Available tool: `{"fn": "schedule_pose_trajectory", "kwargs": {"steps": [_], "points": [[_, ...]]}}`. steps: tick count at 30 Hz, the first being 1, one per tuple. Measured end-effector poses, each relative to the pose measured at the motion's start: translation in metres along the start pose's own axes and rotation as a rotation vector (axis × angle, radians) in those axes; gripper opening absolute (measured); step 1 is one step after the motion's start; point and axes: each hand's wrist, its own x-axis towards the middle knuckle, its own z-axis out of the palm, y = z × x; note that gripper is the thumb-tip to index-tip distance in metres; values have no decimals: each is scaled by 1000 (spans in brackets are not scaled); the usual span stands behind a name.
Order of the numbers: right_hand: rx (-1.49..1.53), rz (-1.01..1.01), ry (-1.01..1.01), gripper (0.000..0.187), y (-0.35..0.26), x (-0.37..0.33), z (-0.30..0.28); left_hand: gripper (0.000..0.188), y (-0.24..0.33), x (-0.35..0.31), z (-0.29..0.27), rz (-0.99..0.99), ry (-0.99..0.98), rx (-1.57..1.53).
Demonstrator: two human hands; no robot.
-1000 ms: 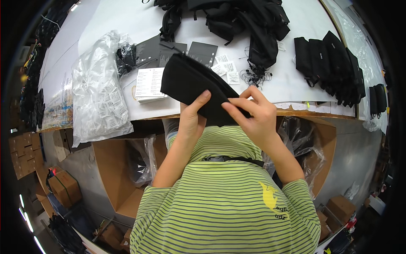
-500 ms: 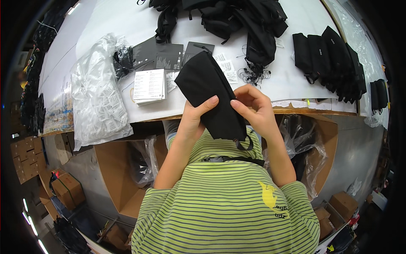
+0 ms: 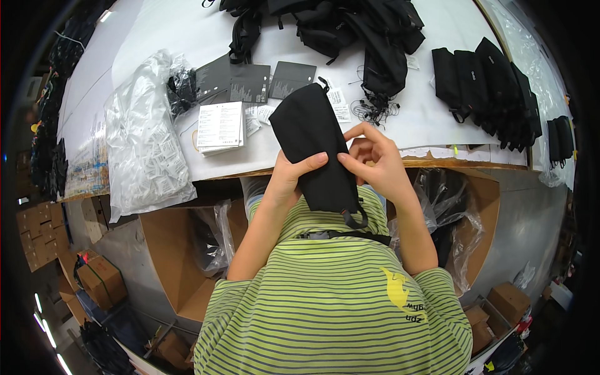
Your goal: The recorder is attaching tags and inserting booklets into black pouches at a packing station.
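Observation:
A flat black fabric pouch [image 3: 310, 128] hangs in front of me just over the table's near edge, with small loops at its top corner and bottom end. From its left side my left hand [image 3: 289, 178] grips it, thumb lying on the face and the other fingers hidden behind. At the pouch's right edge my right hand [image 3: 380, 164] pinches with thumb and fingertips, around mid-length. Beyond the pouch lie dark printed cards [image 3: 250, 84] and white label sheets [image 3: 338, 105].
A stack of white cards [image 3: 220, 125] sits beside a clear plastic bag of labels [image 3: 150, 144] on the left. Black bags [image 3: 350, 28] are heaped at the back, and more black pouches [image 3: 484, 87] are lined up at the right. Open cardboard boxes [image 3: 172, 262] stand below the table.
The pouch has turned more upright, its upper end swinging slightly right and down. My left thumb has shifted a little right along it; my right hand stays at the edge.

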Motion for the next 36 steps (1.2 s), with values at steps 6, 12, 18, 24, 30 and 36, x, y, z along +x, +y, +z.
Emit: {"fn": "schedule_pose_trajectory", "kwargs": {"steps": [6, 12, 18, 24, 30, 36], "points": [[-402, -311, 92, 12, -1, -1, -1, 50, 5, 2, -2, 46, 12, 53], [60, -220, 161, 21, -12, 20, -3, 52, 7, -7, 1, -46, -84, 99], [-221, -584, 382, 13, -17, 34, -5, 53, 9, -6, 3, -99, -113, 88], [-407, -607, 341, 9, -16, 37, -5, 50, 9, -6, 1, -159, -89, 20], [-349, -560, 294, 8, -18, 20, 13, 43, 13, -2, 0, -183, -80, -264], [-444, -596, 317, 8, -29, 9, 12, 44, 18, -3, 0, -162, -163, -184]]}}
